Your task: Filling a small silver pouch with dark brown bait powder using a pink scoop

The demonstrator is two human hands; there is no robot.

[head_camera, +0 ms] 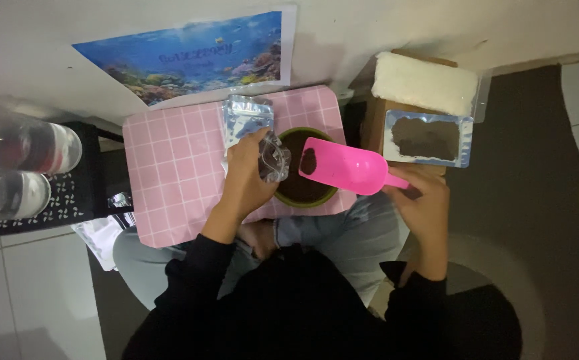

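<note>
Left hand (249,177) closed around a small clear pouch (274,157), mouth held open above the green bowl (303,190) on the pink tabletop (176,167). Right hand (419,197) grips the pink scoop (346,167), dark powder at its tip. Filling step; next move likely needs the tip at the pouch mouth.

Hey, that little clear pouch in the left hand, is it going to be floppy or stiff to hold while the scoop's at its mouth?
Probably floppy: the clear pouch looks crinkled and thin where the left hand pinches it. Likely light, since it looks nearly empty beside the pink scoop in the right hand. Its glossy film may be somewhat slippery.
</note>
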